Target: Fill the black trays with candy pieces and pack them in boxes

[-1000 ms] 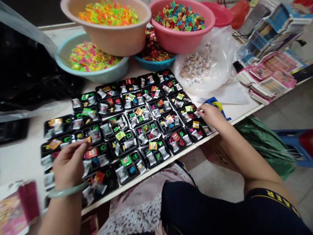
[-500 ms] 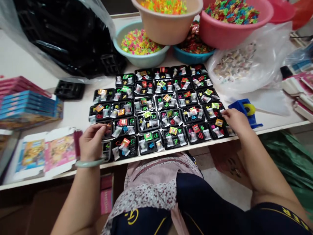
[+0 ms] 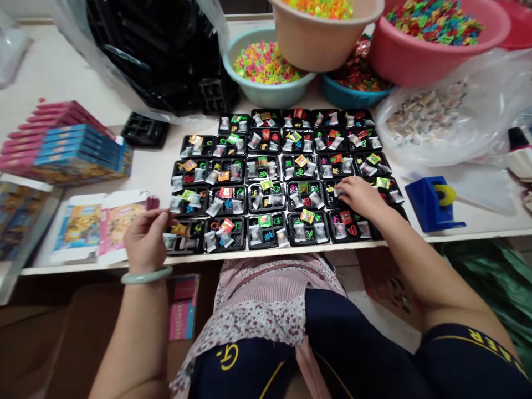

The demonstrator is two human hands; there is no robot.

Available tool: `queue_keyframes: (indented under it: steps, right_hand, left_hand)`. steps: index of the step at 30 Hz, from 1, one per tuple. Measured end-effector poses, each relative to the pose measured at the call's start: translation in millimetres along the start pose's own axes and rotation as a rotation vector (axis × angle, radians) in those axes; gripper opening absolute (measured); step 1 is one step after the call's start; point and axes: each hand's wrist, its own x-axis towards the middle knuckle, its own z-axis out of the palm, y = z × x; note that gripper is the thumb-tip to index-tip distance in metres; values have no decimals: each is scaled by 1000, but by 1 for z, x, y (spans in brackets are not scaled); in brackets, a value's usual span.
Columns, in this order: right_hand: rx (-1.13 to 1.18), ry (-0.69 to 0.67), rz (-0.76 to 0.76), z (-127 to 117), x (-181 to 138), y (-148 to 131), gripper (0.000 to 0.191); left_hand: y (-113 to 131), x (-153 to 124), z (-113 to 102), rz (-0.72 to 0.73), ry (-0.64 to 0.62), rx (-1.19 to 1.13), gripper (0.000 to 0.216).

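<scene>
I've got trays (image 3: 267,210) in close rows, running from worktop (image 3: 152,169) front edge back toward bowls (image 3: 270,93). Left hand (image 3: 145,238) over front left corner tray, thumb and fingertips close together, brownish scrap (image 3: 170,218) at tips; gripped or not, can't tell from here. Right hand (image 3: 362,199), well apart, right of middle, fingertips at pale packet (image 3: 336,192); clamped or not, I can't tell. Tape dispenser (image 3: 420,206) beyond, near front edge.

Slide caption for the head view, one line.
Left hand at the left edge of black compartmented trays of small packets, right hand over them, plastic basins behind, blue tape dispenser at right.
</scene>
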Motion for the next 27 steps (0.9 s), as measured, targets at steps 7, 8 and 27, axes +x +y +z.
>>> queue_keyframes:
  steps: [7, 8, 27]
  right_hand:
    - [-54, -8, -41, 0, 3, 6, 25]
    - [-47, -3, -46, -1, 3, 7, 24]
    - [322, -255, -233, -5, 24, 11, 24]
  left_hand:
    - [-13, -3, -18, -18, 123, -42, 24]
    - [-15, -3, -19, -10, 141, -55, 24]
    - [-34, -1, -34, 16, 132, -101, 23]
